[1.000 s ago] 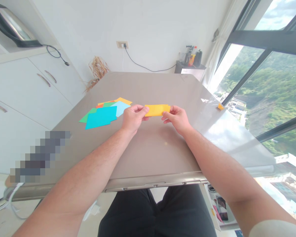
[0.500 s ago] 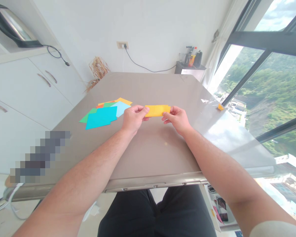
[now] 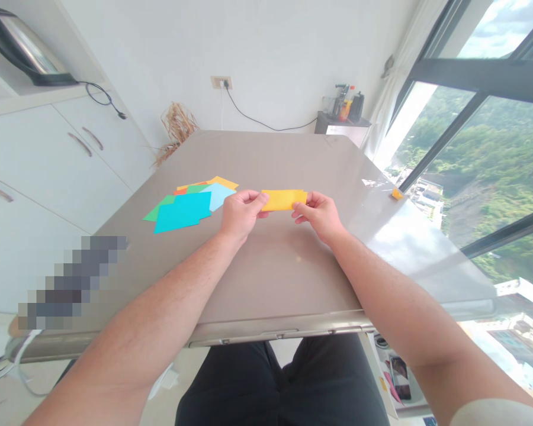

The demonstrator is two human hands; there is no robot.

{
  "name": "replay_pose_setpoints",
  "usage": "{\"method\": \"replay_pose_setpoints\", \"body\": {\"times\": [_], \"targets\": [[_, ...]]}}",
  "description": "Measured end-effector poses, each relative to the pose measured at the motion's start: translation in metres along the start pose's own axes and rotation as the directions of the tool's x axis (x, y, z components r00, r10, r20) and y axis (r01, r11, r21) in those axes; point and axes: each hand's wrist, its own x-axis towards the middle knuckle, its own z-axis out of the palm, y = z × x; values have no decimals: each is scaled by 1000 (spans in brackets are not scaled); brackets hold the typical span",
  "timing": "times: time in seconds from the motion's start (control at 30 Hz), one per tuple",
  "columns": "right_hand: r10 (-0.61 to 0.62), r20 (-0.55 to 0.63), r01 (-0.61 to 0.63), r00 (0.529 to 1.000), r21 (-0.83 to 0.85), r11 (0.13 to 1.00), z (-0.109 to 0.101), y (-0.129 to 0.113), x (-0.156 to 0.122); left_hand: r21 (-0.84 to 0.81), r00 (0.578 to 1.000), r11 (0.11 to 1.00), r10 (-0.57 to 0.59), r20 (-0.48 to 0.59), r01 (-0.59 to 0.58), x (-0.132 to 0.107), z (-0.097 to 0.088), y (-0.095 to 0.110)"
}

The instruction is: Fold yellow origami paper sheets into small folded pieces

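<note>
A folded strip of yellow-orange paper point(image 3: 281, 200) is held between my two hands above the table. My left hand point(image 3: 242, 212) pinches its left end, thumb on the near face and fingers behind. At the right end, my right hand point(image 3: 317, 212) grips it the same way, with the thumb near the lower corner. To the left of my left hand, overlapping sheets of coloured paper lie on the table: a turquoise sheet point(image 3: 184, 211) in front, a light blue sheet point(image 3: 221, 196), a green sheet point(image 3: 157, 210) and a yellow sheet point(image 3: 225, 183) behind.
The grey-brown table point(image 3: 266, 278) reaches toward the wall. A small orange paper piece point(image 3: 397, 194) lies by its right edge, near the window. At lower right, an open drawer point(image 3: 400, 378) holds a phone. A kettle point(image 3: 31, 50) stands on the left shelf; a pixelated patch covers the table's left edge.
</note>
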Motion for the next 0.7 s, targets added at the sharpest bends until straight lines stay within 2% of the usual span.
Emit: {"method": "replay_pose_setpoints", "body": {"times": [0.7], "targets": [[2,-1,-2,1000,-10,1000,-1,0,0,8,1000,1000,16,9,-16,-1,1,2]]}}
